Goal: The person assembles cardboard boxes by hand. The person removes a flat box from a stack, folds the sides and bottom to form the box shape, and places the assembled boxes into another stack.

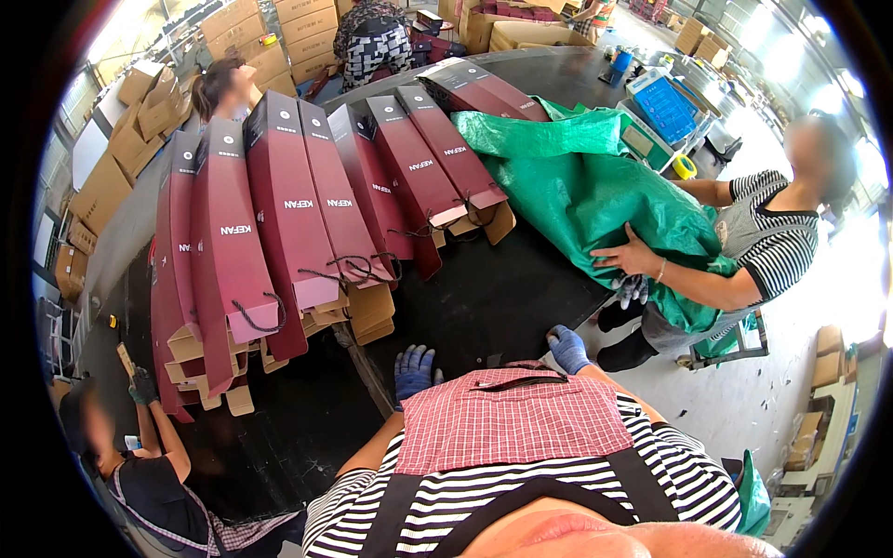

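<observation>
My left hand (415, 371), in a blue-grey glove, lies with its fingers spread on the near edge of the black table (502, 307). At the same edge rests my right hand (566, 351), in a matching glove, its fingers stretched out and nothing seen in them. Beyond my left hand, tall maroon cartons (358, 191) with dark ends lie side by side in a pile. Black rope handles (353, 270) hang from their near ends, where brown cardboard flaps stand open. Nearer my right side, a large green plastic sheet or sack (605, 195) is held by a co-worker's hands (633, 256).
A co-worker (177, 484) reaches toward the pile from the lower left. Others are behind the table, near stacked brown cartons (302, 33). A blue and green crate (665, 112) and yellow tape (684, 166) sit at the far right. A wheeled cart (735, 344) stands behind the right co-worker.
</observation>
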`<state>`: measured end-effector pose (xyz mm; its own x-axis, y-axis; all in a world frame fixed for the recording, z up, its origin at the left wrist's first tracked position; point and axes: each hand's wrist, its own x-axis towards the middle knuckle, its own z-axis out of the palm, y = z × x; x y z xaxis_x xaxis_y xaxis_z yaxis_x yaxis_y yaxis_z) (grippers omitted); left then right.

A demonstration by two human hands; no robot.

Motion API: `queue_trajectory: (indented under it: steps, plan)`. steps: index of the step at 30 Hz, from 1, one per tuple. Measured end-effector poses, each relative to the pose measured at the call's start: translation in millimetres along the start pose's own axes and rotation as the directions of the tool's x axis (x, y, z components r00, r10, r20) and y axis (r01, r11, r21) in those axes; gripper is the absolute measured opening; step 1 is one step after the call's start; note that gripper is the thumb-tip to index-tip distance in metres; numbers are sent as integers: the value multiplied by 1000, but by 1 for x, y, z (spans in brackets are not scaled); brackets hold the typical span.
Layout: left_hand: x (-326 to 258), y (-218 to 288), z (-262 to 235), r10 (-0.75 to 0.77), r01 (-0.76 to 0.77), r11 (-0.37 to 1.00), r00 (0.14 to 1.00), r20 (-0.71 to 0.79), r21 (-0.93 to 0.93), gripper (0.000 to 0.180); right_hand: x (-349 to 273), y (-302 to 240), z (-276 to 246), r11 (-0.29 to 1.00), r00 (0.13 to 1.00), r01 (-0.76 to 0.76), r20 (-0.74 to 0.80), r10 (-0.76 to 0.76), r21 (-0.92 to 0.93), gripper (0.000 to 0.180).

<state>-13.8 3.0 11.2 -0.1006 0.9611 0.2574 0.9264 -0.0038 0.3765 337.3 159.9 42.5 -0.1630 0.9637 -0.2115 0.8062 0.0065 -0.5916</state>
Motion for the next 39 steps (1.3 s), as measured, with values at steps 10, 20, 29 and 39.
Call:
queue_trajectory:
  steps: [10,20,29,39]
  plan:
    - [-1,-3,4,20,-19,1000,999,-36,6,48,0,-3,1,1000,1000,1,-24,-1,-8,25]
    - [1,1,0,-13,13,1000,1000,4,-12,49,0,0,1,1000,999,22,-30,-22,18,23]
    - [1,1,-1,-31,31,999,999,20,-19,50,1,-1,0,1000,1000,23,-15,-23,-2,23]
    - [0,0,1,-28,28,999,1000,12,-18,48,2,-1,1,1000,1000,-8,7,8,-12,27]
